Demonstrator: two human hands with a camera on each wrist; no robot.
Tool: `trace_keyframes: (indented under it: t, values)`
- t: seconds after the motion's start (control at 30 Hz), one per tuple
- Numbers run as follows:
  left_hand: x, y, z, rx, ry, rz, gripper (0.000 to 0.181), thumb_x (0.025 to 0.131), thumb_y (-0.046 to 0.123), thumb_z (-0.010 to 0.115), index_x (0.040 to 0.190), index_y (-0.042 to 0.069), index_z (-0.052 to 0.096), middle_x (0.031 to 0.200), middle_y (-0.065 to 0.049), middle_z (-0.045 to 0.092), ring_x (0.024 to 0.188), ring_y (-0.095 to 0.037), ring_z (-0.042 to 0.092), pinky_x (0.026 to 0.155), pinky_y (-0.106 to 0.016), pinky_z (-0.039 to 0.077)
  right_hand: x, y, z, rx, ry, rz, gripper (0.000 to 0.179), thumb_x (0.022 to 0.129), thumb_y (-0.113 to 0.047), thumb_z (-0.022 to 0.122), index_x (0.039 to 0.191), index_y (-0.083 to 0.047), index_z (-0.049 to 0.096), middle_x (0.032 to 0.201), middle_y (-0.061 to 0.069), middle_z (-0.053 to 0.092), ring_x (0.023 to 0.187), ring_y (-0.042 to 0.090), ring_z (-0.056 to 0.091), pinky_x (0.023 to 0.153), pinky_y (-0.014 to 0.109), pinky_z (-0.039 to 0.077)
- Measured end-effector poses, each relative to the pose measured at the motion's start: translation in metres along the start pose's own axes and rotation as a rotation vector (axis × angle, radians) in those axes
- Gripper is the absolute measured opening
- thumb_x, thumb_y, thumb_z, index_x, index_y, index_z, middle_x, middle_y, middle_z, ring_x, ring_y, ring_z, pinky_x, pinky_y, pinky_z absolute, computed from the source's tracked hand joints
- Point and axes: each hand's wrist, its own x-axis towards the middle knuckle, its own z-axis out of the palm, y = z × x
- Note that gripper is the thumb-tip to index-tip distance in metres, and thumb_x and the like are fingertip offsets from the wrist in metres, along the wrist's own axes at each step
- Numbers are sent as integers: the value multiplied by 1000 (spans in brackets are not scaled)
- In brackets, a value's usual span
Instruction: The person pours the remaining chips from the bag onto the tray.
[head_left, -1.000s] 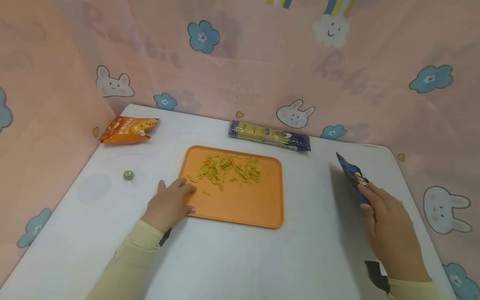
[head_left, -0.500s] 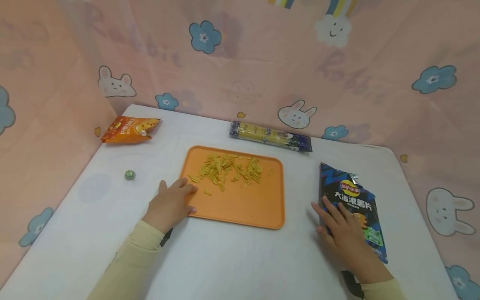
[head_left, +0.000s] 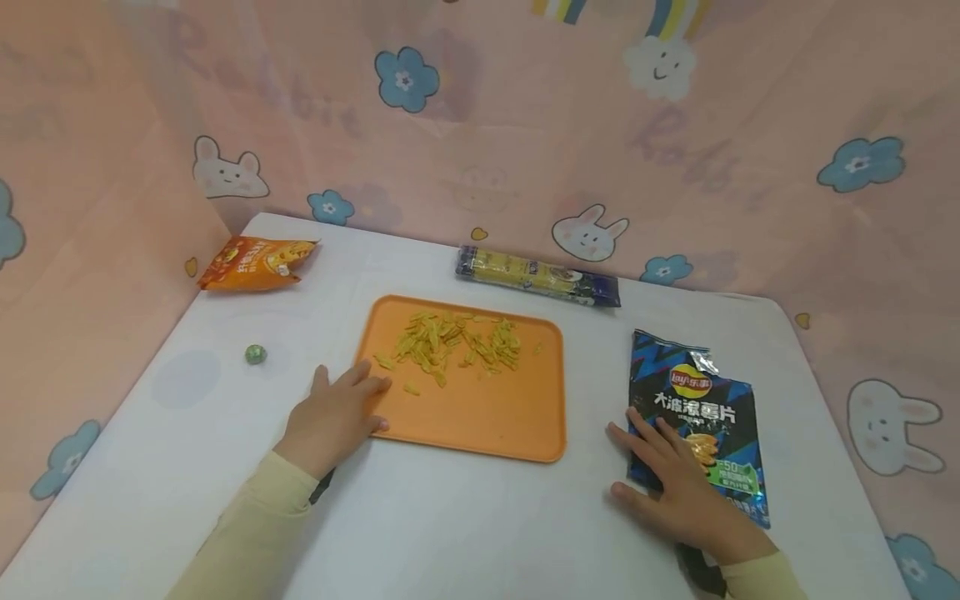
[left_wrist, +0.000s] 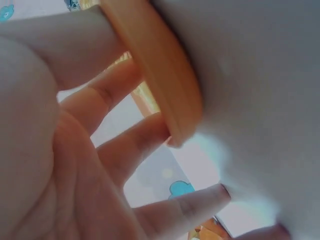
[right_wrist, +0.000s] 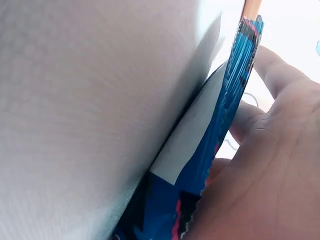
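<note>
An orange tray (head_left: pixel 480 422) lies mid-table with yellow chip strips (head_left: pixel 435 340) heaped toward its far side. My left hand (head_left: pixel 330 425) rests at its left edge, fingers extended over the rim; the left wrist view has the fingertips (left_wrist: pixel 156 122) against the tray's side (left_wrist: pixel 172 85). On the right, a dark blue Lay's chip bag (head_left: pixel 693 417) lies face up, a silvery patch at its notched top edge. My right hand (head_left: pixel 682 492) lies over the bag's lower left part with fingers spread. Close up, the bag's edge (right_wrist: pixel 232 90) runs beside my palm (right_wrist: pixel 270 165).
An orange snack bag (head_left: pixel 258 265) lies at the far left corner. A small green wrapped ball (head_left: pixel 256 354) sits left of the tray. Behind the tray, a long yellow and dark blue packet (head_left: pixel 536 275) lies near the pink patterned cloth wall (head_left: pixel 465 150).
My right hand came left and down, laying the chip bag from a raised, edge-on position flat onto the table, and now spreads over it. My left hand stayed at the tray.
</note>
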Motion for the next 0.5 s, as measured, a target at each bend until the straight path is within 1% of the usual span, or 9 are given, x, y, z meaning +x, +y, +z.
trace_keyframes:
  t: [0.1, 0.2, 0.27, 0.3, 0.33, 0.37, 0.4, 0.47, 0.5]
  values:
    - [-5, -5, -1, 10, -40, 15, 60, 100, 42, 74, 154, 21, 59, 168, -14, 39, 144, -68, 26, 79, -72, 56, 0, 1, -1, 35, -6, 3, 73, 98, -52, 72, 162, -28, 45, 175, 13, 22, 152, 61, 15, 106, 88, 15]
    - [-10, -9, -6, -14, -91, 53, 62, 103, 46, 68, 159, 24, 53, 171, -14, 33, 147, -67, 23, 85, -76, 52, 1, 3, -4, 67, -10, 6, 74, 100, -48, 72, 164, -25, 42, 175, 16, 20, 151, 62, 16, 106, 88, 17]
    - [-13, -8, -10, -50, -92, 84, 65, 103, 46, 68, 162, 24, 48, 171, -16, 30, 147, -66, 23, 91, -79, 48, 2, 4, -11, 80, -6, 5, 74, 101, -44, 72, 164, -19, 41, 174, 19, 20, 150, 63, 19, 105, 88, 21]
    - [-14, -6, -12, -71, -73, 97, 67, 103, 45, 69, 163, 24, 46, 171, -17, 29, 148, -65, 24, 94, -79, 46, 4, 3, -16, 74, 1, 0, 75, 102, -42, 72, 164, -17, 40, 173, 21, 21, 149, 63, 22, 104, 87, 24]
    - [-15, -4, -14, -89, -38, 113, 69, 103, 44, 69, 164, 23, 44, 171, -19, 29, 148, -64, 24, 95, -79, 45, 6, 2, -21, 71, 8, -1, 74, 103, -41, 71, 164, -13, 39, 172, 23, 22, 149, 62, 24, 105, 85, 26]
    - [-15, 0, -16, -101, 10, 132, 72, 103, 43, 70, 165, 22, 41, 171, -21, 29, 149, -63, 24, 96, -79, 45, 8, 0, -28, 69, 25, -7, 74, 104, -39, 70, 164, -10, 39, 171, 25, 24, 143, 59, 37, 104, 81, 35]
    - [-15, 4, -18, -117, 66, 147, 74, 103, 42, 70, 166, 19, 38, 170, -22, 29, 150, -62, 22, 98, -78, 44, 11, -3, -35, 72, 54, -15, 73, 105, -36, 70, 164, -6, 38, 170, 28, 26, 142, 59, 39, 103, 78, 39]
    - [-14, 16, -23, -132, 193, 182, 80, 103, 43, 71, 167, 14, 35, 171, -23, 27, 153, -60, 16, 100, -77, 43, 19, -12, -47, 70, 136, -32, 74, 107, -33, 68, 164, -1, 34, 167, 31, 28, 141, 58, 41, 105, 76, 39]
    - [-12, 23, -25, -131, 258, 210, 82, 102, 44, 72, 167, 11, 34, 171, -24, 26, 155, -58, 12, 105, -76, 40, 23, -18, -52, 70, 188, -43, 74, 107, -32, 67, 164, 1, 32, 167, 32, 29, 141, 58, 40, 107, 75, 37]
